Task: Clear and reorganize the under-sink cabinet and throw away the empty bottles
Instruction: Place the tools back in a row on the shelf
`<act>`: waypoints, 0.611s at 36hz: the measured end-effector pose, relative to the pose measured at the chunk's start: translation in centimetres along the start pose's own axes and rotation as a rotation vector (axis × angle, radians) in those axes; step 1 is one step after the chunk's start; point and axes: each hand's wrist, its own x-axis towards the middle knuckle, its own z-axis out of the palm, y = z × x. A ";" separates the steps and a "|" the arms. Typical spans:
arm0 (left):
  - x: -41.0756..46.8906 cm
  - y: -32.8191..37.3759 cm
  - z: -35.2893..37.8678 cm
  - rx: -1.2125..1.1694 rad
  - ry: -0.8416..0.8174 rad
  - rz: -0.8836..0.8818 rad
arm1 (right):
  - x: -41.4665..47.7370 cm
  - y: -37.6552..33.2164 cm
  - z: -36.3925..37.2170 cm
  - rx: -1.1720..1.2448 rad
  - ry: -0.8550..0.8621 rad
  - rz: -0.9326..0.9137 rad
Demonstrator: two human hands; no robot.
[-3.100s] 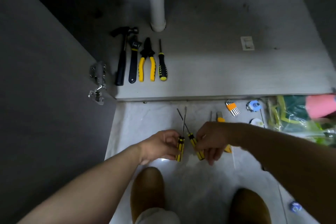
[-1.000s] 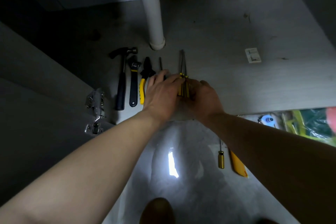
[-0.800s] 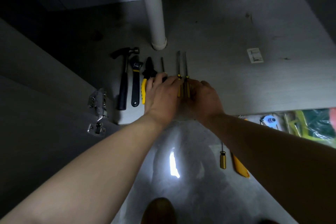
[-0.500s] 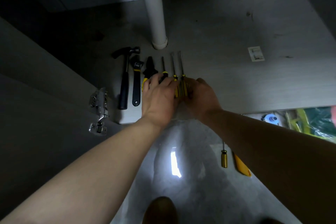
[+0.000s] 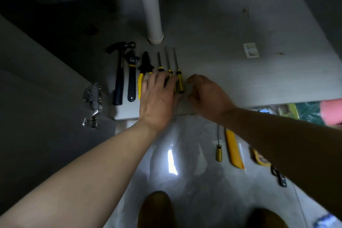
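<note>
Three screwdrivers are being lined up on the cabinet floor, just right of the pliers, near the white pipe. The left hand is being rested flat on their handles, fingers straight, gripping nothing. The right hand is being held just beside them, fingers loosely bent and empty. They are likely light, stiff and quick to roll, so the fat handles should be gripped. Two handles are being hidden by the left hand.
</note>
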 end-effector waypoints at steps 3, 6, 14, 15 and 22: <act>-2.3 2.7 -0.1 -0.087 0.109 0.118 | -2.3 1.6 -2.5 -0.112 -0.132 -0.124; -4.5 5.6 0.9 -0.255 0.021 0.292 | -5.2 4.0 -3.7 -0.269 -0.202 -0.112; -9.7 9.9 6.8 -0.366 -0.712 0.308 | -13.6 10.2 -2.4 -0.329 -0.597 0.350; -10.2 10.2 7.5 -0.359 -0.754 0.294 | -14.2 10.6 -2.0 -0.317 -0.619 0.377; -10.2 10.8 9.6 -0.336 -0.776 0.264 | -14.7 10.8 0.8 -0.338 -0.743 0.299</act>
